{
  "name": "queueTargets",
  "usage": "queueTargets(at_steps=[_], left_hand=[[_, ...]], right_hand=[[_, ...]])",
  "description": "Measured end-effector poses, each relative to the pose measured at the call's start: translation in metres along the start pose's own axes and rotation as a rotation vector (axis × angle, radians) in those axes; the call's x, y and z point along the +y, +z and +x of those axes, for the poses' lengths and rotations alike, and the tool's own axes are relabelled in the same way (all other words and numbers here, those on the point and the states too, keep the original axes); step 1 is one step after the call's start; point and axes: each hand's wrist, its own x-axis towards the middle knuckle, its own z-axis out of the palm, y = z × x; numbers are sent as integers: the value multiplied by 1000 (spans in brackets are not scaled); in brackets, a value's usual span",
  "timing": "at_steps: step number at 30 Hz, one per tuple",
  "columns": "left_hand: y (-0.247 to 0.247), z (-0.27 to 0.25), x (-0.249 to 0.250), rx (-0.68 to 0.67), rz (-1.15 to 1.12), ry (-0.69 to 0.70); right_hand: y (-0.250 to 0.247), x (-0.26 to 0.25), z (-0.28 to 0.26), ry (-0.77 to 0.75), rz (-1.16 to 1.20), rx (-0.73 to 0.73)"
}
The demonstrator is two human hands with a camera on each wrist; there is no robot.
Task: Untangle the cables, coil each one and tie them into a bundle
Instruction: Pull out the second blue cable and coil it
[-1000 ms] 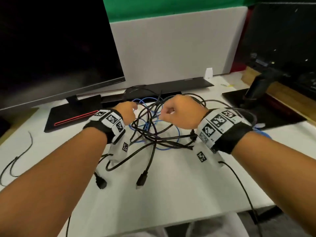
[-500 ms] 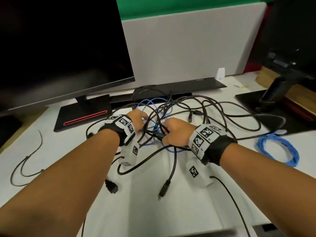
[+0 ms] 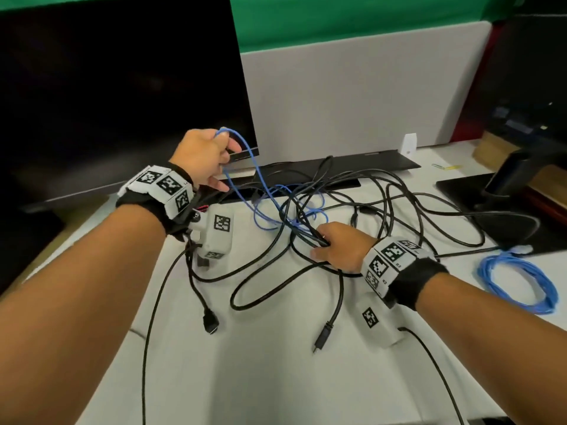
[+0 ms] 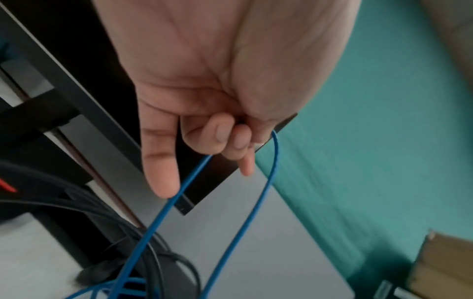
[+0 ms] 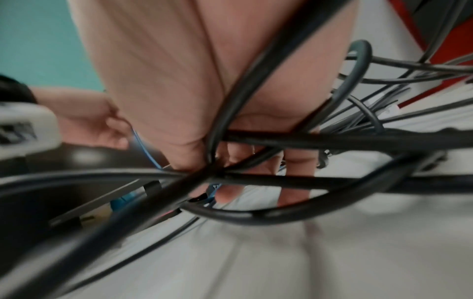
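A: What has my left grip (image 3: 205, 157) got?

B: A loop of the blue cable (image 3: 247, 162). The wrist view shows the curled fingers (image 4: 225, 139) clenched over the bend, with both strands falling away below the hand. You hold it raised above the bench (image 3: 251, 369), in front of the monitor (image 3: 116, 87).

A: I hold it high so the blue one draws out of the heap, I think. And my right grip (image 3: 339, 247)?

B: Low, on the bench, clenched on a bunch of black cables (image 3: 310, 236) where they cross. From the right wrist view, several thick strands run over the palm and fingers (image 5: 298, 161). I judge it pins the knot so the heap does not rise with the blue one.

A: Where does the blue one go from my hand?

B: Down and rightward into the tangle, just behind your right hand, where it weaves among the black ones. How many times it passes under them I cannot tell.

A: The rest?

B: Black loops sprawl toward the stand (image 3: 503, 191) on the right. Two plugs (image 3: 211, 323) lie free near you. A blue coil (image 3: 518, 283) sits apart at the right edge, already wound.

A: So we are early: one coil is made, and the heap is still knotted.
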Motion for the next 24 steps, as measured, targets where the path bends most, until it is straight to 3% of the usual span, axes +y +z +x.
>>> queueTargets(at_steps=[5,8,10,12,18,24], left_hand=[[-25,-11,12,119,-313,-4],[-15,-17,-1,60,52,-14],[-1,-22,-17,-36,394,10],[12,-27,-32,-129,597,20],[59,-37,-50,-435,786,56],[95,-26,-62,-545,950,74]], right_hand=[[1,2,3,25,-9,23],[-2,1,4,39,51,27],[-4,1,3,5,128,46],[-5,1,1,-18,209,50],[-5,3,2,-27,445,7],[-3,7,7,-4,493,-2]])
